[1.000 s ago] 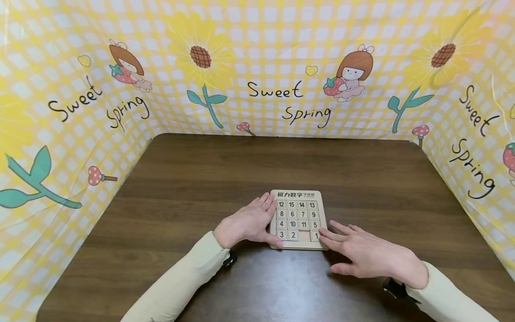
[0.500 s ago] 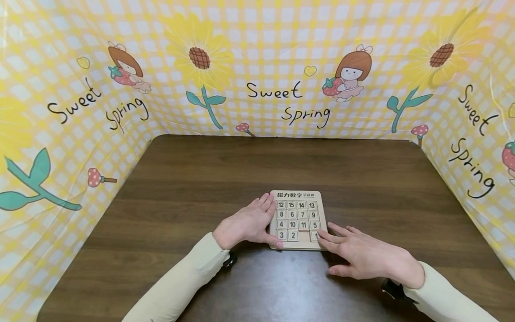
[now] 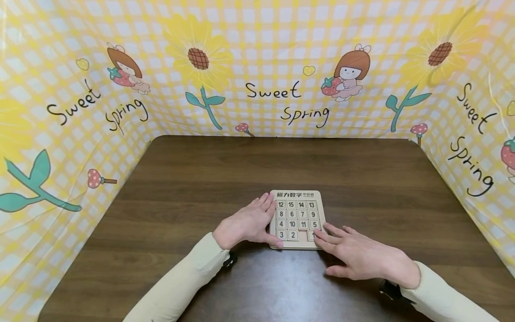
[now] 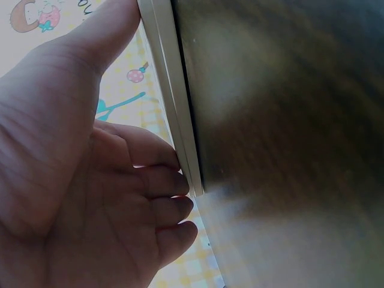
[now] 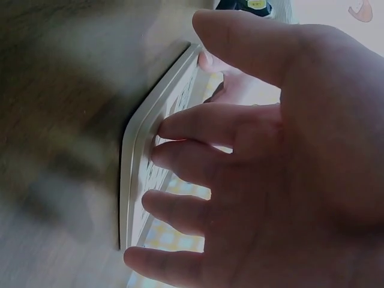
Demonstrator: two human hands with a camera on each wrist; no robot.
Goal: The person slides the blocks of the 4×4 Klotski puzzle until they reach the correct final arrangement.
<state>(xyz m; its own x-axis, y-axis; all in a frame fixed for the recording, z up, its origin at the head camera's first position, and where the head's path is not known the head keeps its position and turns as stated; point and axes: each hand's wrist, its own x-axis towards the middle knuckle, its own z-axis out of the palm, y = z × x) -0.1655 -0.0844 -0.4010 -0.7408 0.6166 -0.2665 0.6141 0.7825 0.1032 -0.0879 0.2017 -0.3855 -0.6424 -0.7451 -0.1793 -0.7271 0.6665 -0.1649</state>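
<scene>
A pale wooden sliding number puzzle point(image 3: 298, 194) lies flat on the dark table, its numbered tiles in four rows. My left hand point(image 3: 251, 223) rests along the puzzle's left edge with fingers extended; its thumb touches the lower left corner. In the left wrist view the fingertips point(image 4: 180, 185) meet the puzzle's side. My right hand point(image 3: 360, 252) reaches in from the right with straight, spread fingers. One fingertip rests on the 1 tile point(image 3: 310, 235) in the bottom row and partly covers it. A bare slot point(image 3: 303, 235) shows between that tile and the 2 tile point(image 3: 293, 235).
The brown wood-grain table point(image 3: 225, 170) extends around the puzzle on all sides. Yellow checked cloth point(image 3: 273, 40) printed with flowers and "Sweet Spring" stands as walls at the back and both sides. Each wrist wears a black strap device, such as the right one point(image 3: 390, 290).
My right hand has shifted slightly left, and the 1 tile under its fingertip has slid left, narrowing the bare slot. The left hand stays in place on the puzzle.
</scene>
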